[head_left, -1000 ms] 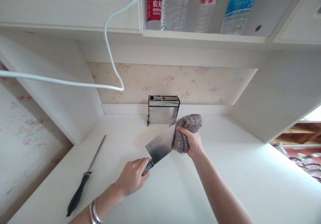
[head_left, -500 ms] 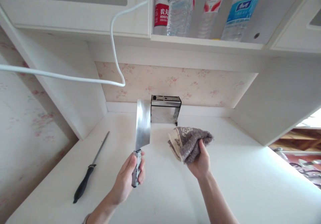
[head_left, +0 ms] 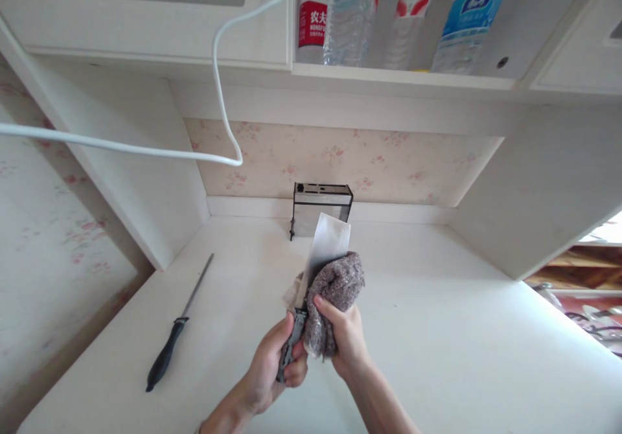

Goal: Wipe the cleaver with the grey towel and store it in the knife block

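My left hand [head_left: 275, 356] is closed round the dark handle of a cleaver [head_left: 326, 243], its broad blade pointing up and slightly right. My right hand [head_left: 346, 337] grips a folded grey-brown cloth [head_left: 340, 278], thumb on top. The cloth wraps round the blade's lower part near the handle, with a pale part of it showing on the left side. Only the upper blade is uncovered. Both hands are close together above the white tabletop.
A sharpening steel [head_left: 168, 350] with a black handle lies on the white tabletop [head_left: 437, 330] at left. Against the back wall stands a metal knife block [head_left: 321, 194]. Plastic bottles [head_left: 347, 19] stand on the shelf above. A white cable [head_left: 218, 84] hangs at upper left.
The cloth has moved left onto the cleaver and now wraps round its blade. The cleaver has shifted right and tilted to the right. The sharpening steel stays put.
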The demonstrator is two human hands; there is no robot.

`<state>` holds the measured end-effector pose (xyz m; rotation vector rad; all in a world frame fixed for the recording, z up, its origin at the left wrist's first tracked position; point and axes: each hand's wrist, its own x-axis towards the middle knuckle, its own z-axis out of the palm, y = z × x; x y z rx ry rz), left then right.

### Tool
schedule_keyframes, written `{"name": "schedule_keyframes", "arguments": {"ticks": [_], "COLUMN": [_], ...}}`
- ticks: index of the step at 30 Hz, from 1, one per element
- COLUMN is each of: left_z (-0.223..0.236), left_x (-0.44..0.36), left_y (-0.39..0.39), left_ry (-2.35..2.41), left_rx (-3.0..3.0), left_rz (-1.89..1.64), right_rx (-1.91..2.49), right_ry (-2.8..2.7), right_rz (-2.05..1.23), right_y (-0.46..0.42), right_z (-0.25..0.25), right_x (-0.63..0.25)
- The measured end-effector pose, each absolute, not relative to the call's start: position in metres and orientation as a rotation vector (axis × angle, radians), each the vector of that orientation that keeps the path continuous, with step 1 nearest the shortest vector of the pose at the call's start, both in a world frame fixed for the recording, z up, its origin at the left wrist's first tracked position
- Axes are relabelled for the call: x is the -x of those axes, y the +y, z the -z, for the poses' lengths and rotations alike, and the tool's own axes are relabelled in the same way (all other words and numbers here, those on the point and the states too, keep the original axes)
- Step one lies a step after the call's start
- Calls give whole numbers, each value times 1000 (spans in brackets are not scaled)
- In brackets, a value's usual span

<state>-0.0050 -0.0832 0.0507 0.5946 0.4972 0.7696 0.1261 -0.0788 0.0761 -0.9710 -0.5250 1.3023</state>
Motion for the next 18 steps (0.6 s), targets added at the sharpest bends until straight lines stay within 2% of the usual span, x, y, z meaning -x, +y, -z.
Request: {"name": "schedule_keyframes", "arguments": {"ticks": [3,10,15,18], "left_z": [-57,-53,-68,-84], "left_x": [11,33,40,32], "left_y": [-84,-93,-84,-76], "left_ry": [416,368,681,920], "left_rx": [-584,-695,-1057,-1415], "left_rz": [-719,-706,-833,-857], "right_rx": [970,830,730,660], "right_ry": [-441,-137,-30,-79], "right_rz": [-1323,-1142,-1064,-1146], "right_y": [-77,-60,-73,-91], "right_z": [-75,-72,-58,-50], "right_x": [-136,-199,-230,-218]}}
